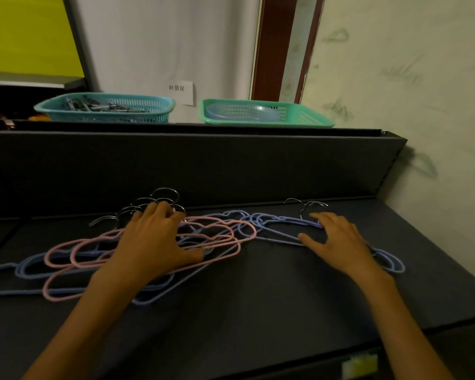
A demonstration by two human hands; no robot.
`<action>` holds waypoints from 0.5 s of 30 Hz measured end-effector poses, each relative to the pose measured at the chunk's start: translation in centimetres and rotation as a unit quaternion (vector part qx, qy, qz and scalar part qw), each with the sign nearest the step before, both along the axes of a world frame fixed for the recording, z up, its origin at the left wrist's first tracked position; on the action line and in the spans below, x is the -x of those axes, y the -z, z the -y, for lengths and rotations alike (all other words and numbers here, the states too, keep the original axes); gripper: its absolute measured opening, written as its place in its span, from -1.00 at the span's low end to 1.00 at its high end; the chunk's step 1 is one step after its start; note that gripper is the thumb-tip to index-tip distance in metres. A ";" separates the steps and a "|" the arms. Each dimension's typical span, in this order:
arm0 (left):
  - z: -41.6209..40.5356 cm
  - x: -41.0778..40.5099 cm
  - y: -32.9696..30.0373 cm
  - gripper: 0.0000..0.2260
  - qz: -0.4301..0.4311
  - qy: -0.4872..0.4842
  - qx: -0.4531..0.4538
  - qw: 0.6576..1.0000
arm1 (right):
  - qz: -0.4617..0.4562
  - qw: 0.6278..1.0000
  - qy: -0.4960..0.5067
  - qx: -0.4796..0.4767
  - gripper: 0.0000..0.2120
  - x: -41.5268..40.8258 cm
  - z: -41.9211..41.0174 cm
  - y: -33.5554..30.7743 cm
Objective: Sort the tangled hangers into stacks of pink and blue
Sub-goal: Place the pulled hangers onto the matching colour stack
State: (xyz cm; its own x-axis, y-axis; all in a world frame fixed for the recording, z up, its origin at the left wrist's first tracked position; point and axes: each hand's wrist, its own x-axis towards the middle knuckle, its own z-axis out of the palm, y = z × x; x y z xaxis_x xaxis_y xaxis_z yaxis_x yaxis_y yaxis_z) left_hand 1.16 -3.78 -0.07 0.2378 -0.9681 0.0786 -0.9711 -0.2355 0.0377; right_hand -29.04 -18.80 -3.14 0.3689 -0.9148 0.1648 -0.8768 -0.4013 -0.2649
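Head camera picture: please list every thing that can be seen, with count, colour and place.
Pink hangers: several, count unclear, tangled pile on the left of the table.
Blue hangers: several; some in the tangle, some apart on the right.
Table: one, dark.
Teal basket: one, shelf behind, left; holds grey items.
Green basket: one, shelf, right; holds a pale blue dish.
Paper label: one, white, on the wall.
Left hand: rests on the tangle.
Right hand: rests on the separate blue hangers.

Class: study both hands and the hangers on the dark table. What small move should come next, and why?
Probably lift one pink hanger clear of the pile with the left hand. Pink and blue still overlap there, while the right hand already rests on blue hangers lying apart.
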 end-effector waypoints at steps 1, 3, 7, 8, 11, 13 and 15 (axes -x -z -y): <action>0.1 0.5 0.0 -0.16 0.004 -0.001 0.016 1.000 | -0.008 1.000 -0.002 -0.010 -0.33 0.5 0.5 0.0; 0.4 1.6 0.2 -0.16 0.007 0.007 0.052 0.999 | -0.024 0.999 -0.003 -0.035 -0.26 1.4 1.3 0.0; 1.0 3.3 0.8 -0.14 -0.013 0.016 0.081 0.996 | -0.045 0.996 -0.011 -0.080 -0.13 3.0 2.3 0.2; 1.1 3.8 0.9 -0.12 -0.016 0.015 0.085 0.996 | -0.043 0.995 -0.016 -0.089 -0.10 3.3 2.5 0.3; 1.4 5.0 1.1 -0.12 -0.019 0.008 0.085 0.996 | -0.027 0.994 -0.034 -0.100 -0.10 3.8 3.0 0.2; 1.6 5.6 1.2 -0.15 -0.016 0.002 0.081 0.997 | -0.017 0.995 -0.043 -0.094 -0.12 3.9 3.2 0.2; 1.8 5.9 1.2 -0.16 -0.008 -0.003 0.081 0.997 | -0.012 0.994 -0.048 -0.093 -0.13 3.9 3.4 0.3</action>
